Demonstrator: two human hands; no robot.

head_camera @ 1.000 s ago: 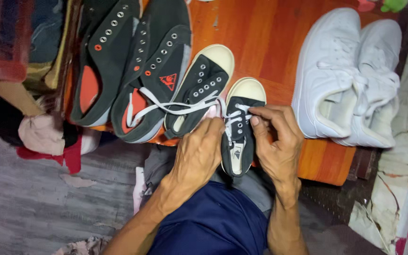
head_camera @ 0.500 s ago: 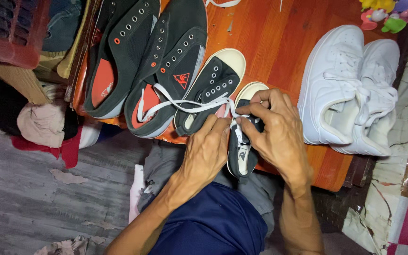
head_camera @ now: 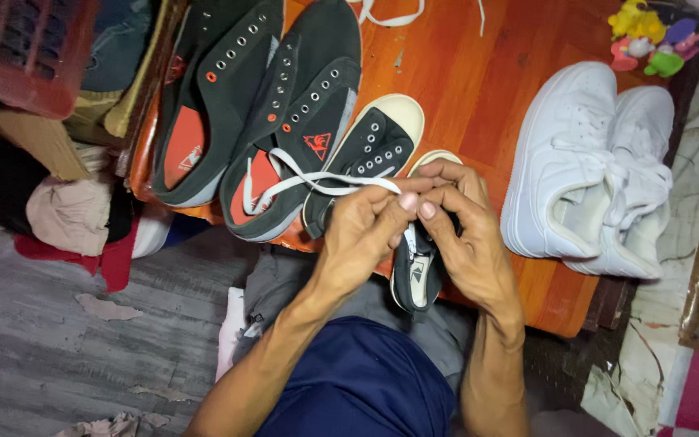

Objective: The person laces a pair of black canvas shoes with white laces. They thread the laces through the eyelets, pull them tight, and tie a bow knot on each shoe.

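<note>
White lace (head_camera: 317, 180) crosses black, cream-toed small sneakers (head_camera: 370, 154). Larger shoes (head_camera: 285, 97) appear dark green with orange insoles. White sneakers (head_camera: 584, 162) sit on orange wood (head_camera: 463, 73).

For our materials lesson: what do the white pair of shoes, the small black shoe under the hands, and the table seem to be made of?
White pair of shoes: probably smooth leather or imitation leather, matt, with stitched panels and creases. Small black shoe: apparently woven canvas, dull, with a cream rubber-like toe cap; both hands, left hand and right hand, work its flat white lace. Table: wood, glossy reddish varnish, visible grain.
</note>
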